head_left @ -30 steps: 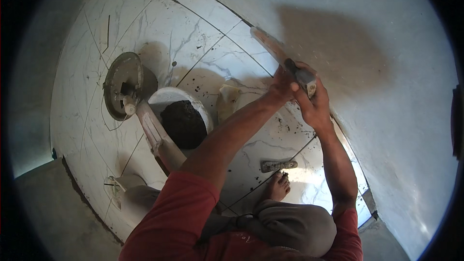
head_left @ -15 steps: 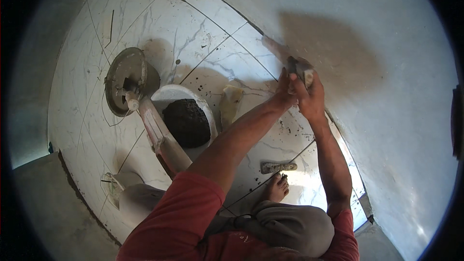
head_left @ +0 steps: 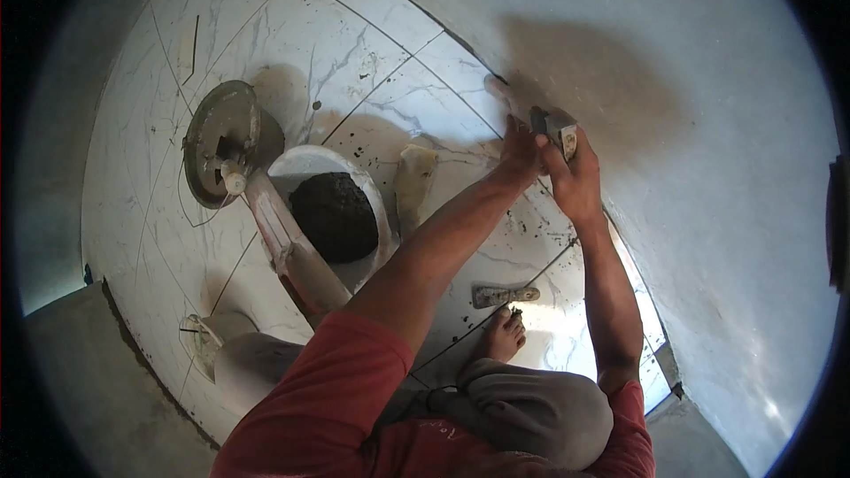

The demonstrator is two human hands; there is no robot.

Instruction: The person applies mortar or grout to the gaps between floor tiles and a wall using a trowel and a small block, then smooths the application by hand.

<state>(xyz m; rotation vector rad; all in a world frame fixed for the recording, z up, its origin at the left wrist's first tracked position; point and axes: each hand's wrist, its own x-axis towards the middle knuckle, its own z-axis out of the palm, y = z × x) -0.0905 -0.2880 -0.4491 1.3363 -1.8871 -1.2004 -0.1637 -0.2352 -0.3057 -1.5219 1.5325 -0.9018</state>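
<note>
My right hand [head_left: 575, 181] is closed around a small block-shaped tool [head_left: 560, 128] with a grey flat side and a pale, worn edge; its exact kind is unclear. My left hand [head_left: 521, 152] is pressed close beside it, fingers curled and partly hidden, near a dark part of the tool. Both hands are low by the wall, above the edge of the tiled floor. A mortar-stained putty knife [head_left: 505, 295] lies on the tiles by my bare foot [head_left: 505, 334]. A white basin [head_left: 382, 204] holds dark, crumbly mortar [head_left: 335, 218] to the left of my left forearm.
A round grey bucket [head_left: 205, 143] with a wire handle stands at the left. A long, pale, stained bar [head_left: 288, 243] reaches from it toward my knee. Beside the basin lies a yellowish packet [head_left: 414, 179]. A small pale container [head_left: 212, 338] is lower left. The plastered wall [head_left: 708, 195] bounds the right.
My right hand and the tool have turned slightly, showing more of the tool's grey side. The view has shifted a little, so floor things appear slightly further left and up.
</note>
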